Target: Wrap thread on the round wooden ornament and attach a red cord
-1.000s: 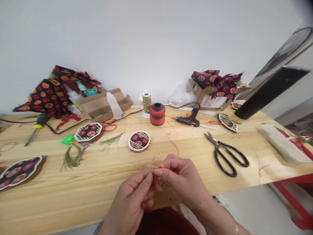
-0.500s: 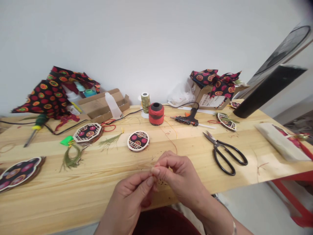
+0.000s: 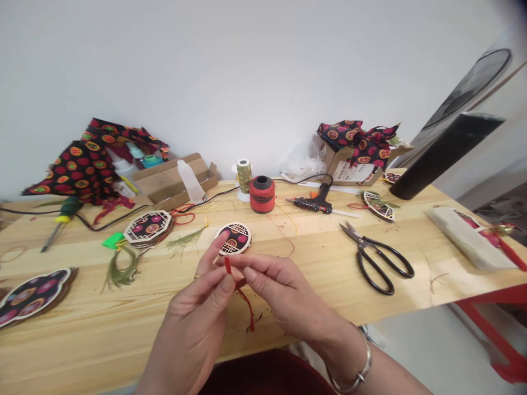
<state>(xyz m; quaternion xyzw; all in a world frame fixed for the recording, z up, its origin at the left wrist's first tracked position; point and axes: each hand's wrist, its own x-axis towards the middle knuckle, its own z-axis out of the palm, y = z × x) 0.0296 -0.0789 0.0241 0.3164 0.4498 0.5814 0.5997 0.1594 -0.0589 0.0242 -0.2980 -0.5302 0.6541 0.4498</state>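
Between my two hands is a thin red ribbon (image 3: 250, 312), its loose tail hanging down toward the table. My left hand (image 3: 195, 312) pinches it between thumb and index finger, with another finger stretched out beyond. Against it, the thumb and fingers of my right hand (image 3: 284, 291) are pressed together on the ribbon too; whether it is knotted there I cannot tell. Just behind my fingertips lies a round wooden-framed ornament (image 3: 234, 238) with patterned fabric, partly covered by my left finger. A red thread spool (image 3: 262, 195) stands further back.
Black-handled scissors (image 3: 376, 258) lie on the right, behind them a glue gun (image 3: 313, 204) with its cord. An octagonal ornament (image 3: 148, 227) and a green tassel (image 3: 122, 266) are on the left. Cardboard boxes (image 3: 168, 184) and a black roll (image 3: 444, 156) stand along the back.
Both hands have moved up and left, nearer the round ornament. The red ribbon now shows clearly between the fingers, its tail hanging down. A left finger has straightened out.
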